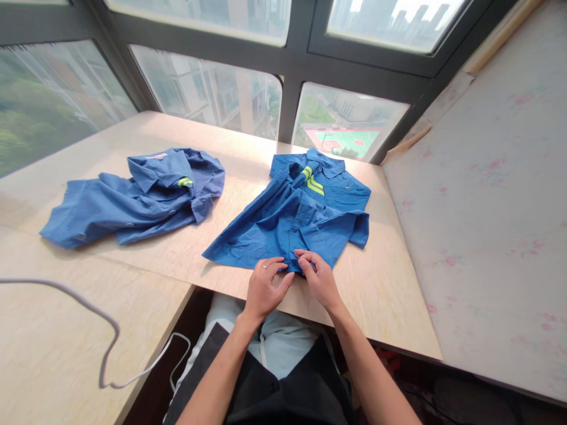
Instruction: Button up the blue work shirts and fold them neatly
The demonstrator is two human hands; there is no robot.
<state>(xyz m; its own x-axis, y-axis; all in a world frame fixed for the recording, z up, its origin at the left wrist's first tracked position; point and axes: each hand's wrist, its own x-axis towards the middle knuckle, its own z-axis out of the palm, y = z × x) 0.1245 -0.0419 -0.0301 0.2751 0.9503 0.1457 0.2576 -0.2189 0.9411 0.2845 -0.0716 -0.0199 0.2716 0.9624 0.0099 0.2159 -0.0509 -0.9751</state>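
Observation:
A blue work shirt (pixel 283 224) with a yellow-green reflective stripe is spread on the wooden tabletop, its collar toward the window and its lower hem nearest me. At that hem, my left hand (pixel 266 289) has its fingers curled on the fabric, the thumb close to the cloth's edge; a ring shows on one finger. Just to the right, my right hand (pixel 318 278) pinches the same front edge between thumb and bent fingers. The two hands are a small gap apart. What lies under the fingertips is partly hidden.
A second blue shirt (pixel 133 200), crumpled, lies on the left of the tabletop (pixel 248 168). A grey-white cable (pixel 113 330) crosses the near left surface and hangs over its edge. Framed windows (pixel 221 88) stand behind; a flower-patterned wall (pixel 487 206) borders the right.

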